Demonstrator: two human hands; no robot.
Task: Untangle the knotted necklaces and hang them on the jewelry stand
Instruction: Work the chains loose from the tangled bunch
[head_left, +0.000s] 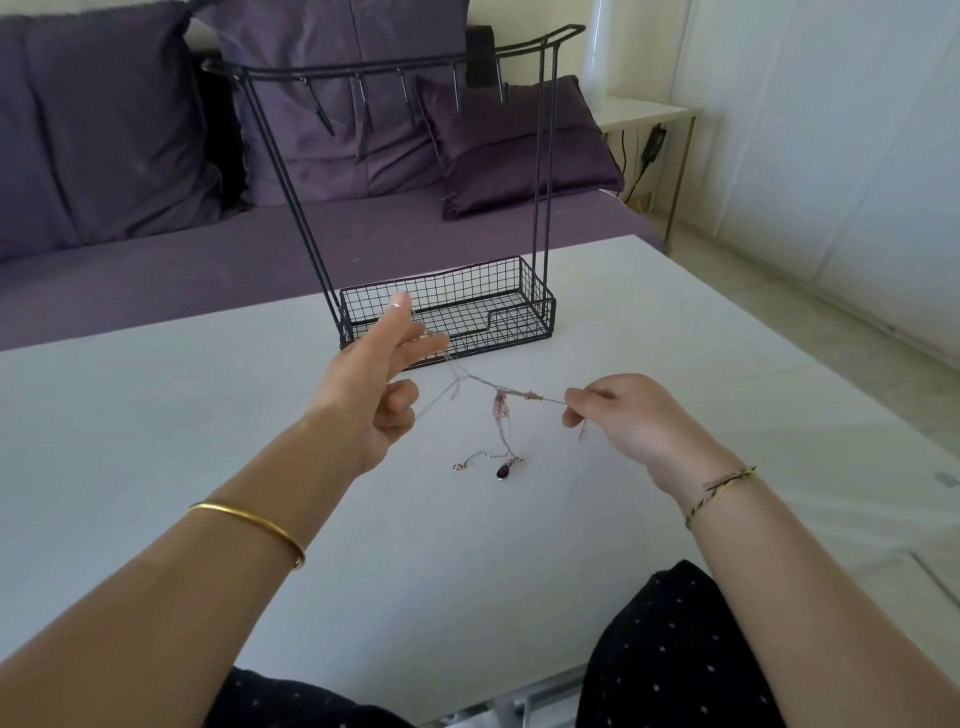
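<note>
The necklaces (501, 402) stretch taut between the 2 hands, with a knot hanging midway and a dark pendant (503, 471) trailing onto the surface (156, 415) below. The right hand (623, 415) pinches 1 end. The left hand (374, 384) holds a loop spread between its extended fingers and curled thumb. Pulling further apart would likely cinch the knot or snap a fine link. The jewelry stand (535, 291), hooks bare, sits just beyond the left hand and could snag the chain. Open room lies nearer the person and right of the right hand.
</note>
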